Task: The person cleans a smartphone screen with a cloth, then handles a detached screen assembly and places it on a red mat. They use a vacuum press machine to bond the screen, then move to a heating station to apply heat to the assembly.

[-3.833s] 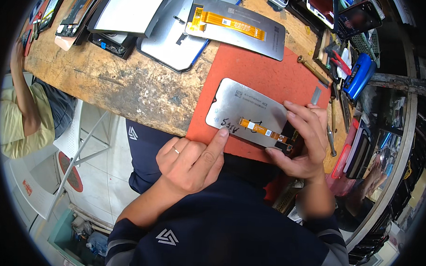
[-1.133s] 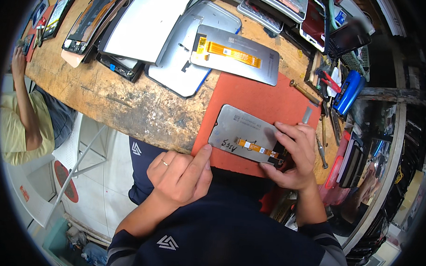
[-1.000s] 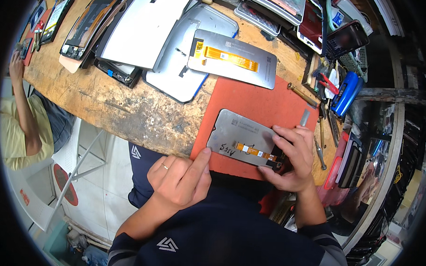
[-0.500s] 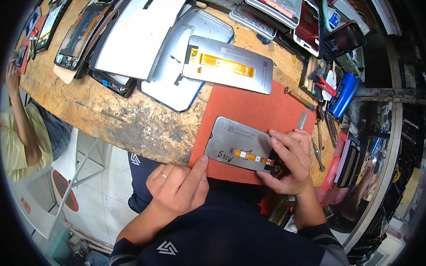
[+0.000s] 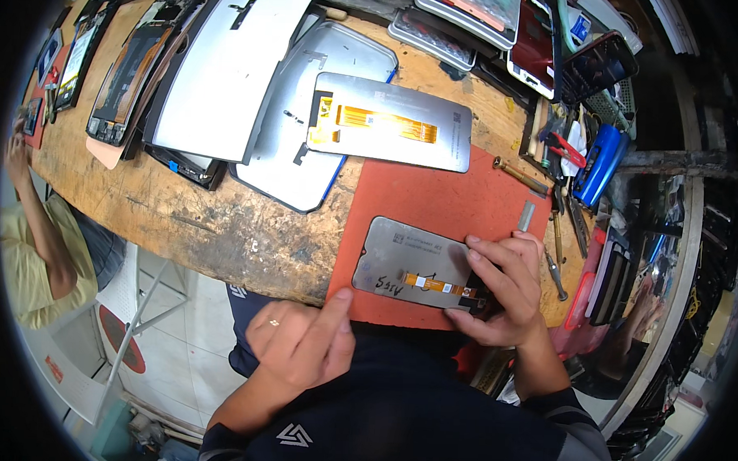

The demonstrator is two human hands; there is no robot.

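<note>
Workbench: worn, scarred wooden top; a person in a yellow shirt sits at the far left.
Mat: red sheet at the near edge, probably serving to cushion the part on it.
Gray display panel: on the mat's near part, metal back upward, orange ribbon cable exposed; this side presumably faces up so that its cable and markings can be seen.
Second panel: beyond the first, cable side up, overlapping the mat's far edge, apparently set aside within reach.
Right hand: thumb and fingers spread across the gray panel's right end, clamped on its opposite long edges, likely to steady it.
Left hand: index finger extended, the others curled; nothing visibly held. Fingertip just beside the panel's near-left corner; contact cannot be told.
</note>
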